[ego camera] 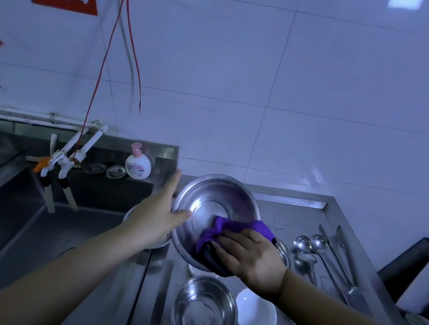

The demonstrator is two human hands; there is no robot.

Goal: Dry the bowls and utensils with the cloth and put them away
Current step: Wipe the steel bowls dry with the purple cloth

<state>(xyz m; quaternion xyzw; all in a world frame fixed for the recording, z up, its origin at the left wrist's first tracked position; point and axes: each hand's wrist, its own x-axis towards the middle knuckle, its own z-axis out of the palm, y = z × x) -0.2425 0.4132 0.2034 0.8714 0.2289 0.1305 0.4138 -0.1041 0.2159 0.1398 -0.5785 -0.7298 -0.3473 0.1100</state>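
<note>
A large steel bowl point(211, 202) is tilted toward me above the counter. My left hand point(158, 214) holds it by the left rim, thumb inside and fingers stretched up behind. My right hand point(247, 259) presses a purple cloth point(230, 228) against the bowl's inner lower right side. Below it a smaller steel bowl point(204, 311) and a white bowl point(255, 318) sit on the steel counter point(296, 211). Ladles point(305, 250) and tongs point(339, 254) lie to the right. Another bowl point(132, 213) is half hidden behind my left hand.
A deep steel sink point(40, 222) lies to the left, with white taps point(69, 156) and a pink-topped soap bottle point(137, 165) on its back ledge. Small dishes point(116, 171) sit beside the bottle. A dark object point(416, 260) stands at the counter's right edge.
</note>
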